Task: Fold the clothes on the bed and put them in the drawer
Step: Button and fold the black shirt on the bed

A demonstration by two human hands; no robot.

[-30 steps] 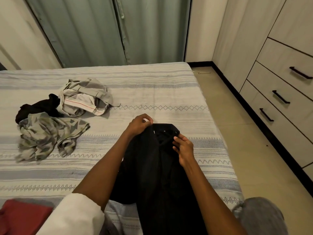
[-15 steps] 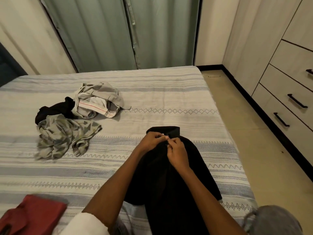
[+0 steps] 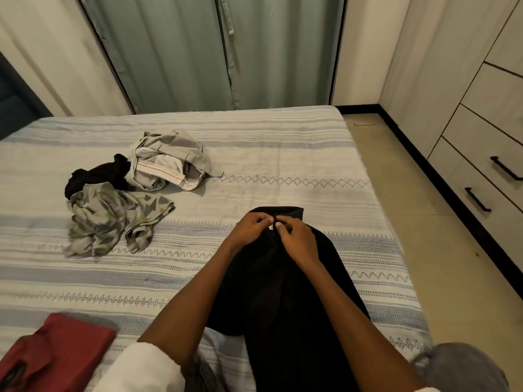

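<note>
A black pair of trousers (image 3: 285, 301) lies lengthwise on the striped bed (image 3: 283, 154), waistband away from me. My left hand (image 3: 250, 229) and my right hand (image 3: 297, 239) meet at the middle of the waistband, and both pinch the fabric at a small pale fastening between their fingertips. Further left on the bed lie a grey-green patterned garment (image 3: 113, 219), a small black garment (image 3: 96, 175) and crumpled grey trousers (image 3: 172, 159). The drawers (image 3: 481, 176) with black handles stand along the right wall.
A folded red garment (image 3: 56, 349) lies at the bed's near left corner. A grey item (image 3: 464, 369) shows at the bottom right. Tiled floor (image 3: 424, 222) runs between bed and drawers. Green curtains (image 3: 220, 52) hang behind the bed.
My hands, apart on the waistband a second ago, have come together at its middle and now pinch the fastening. The view has shifted slightly.
</note>
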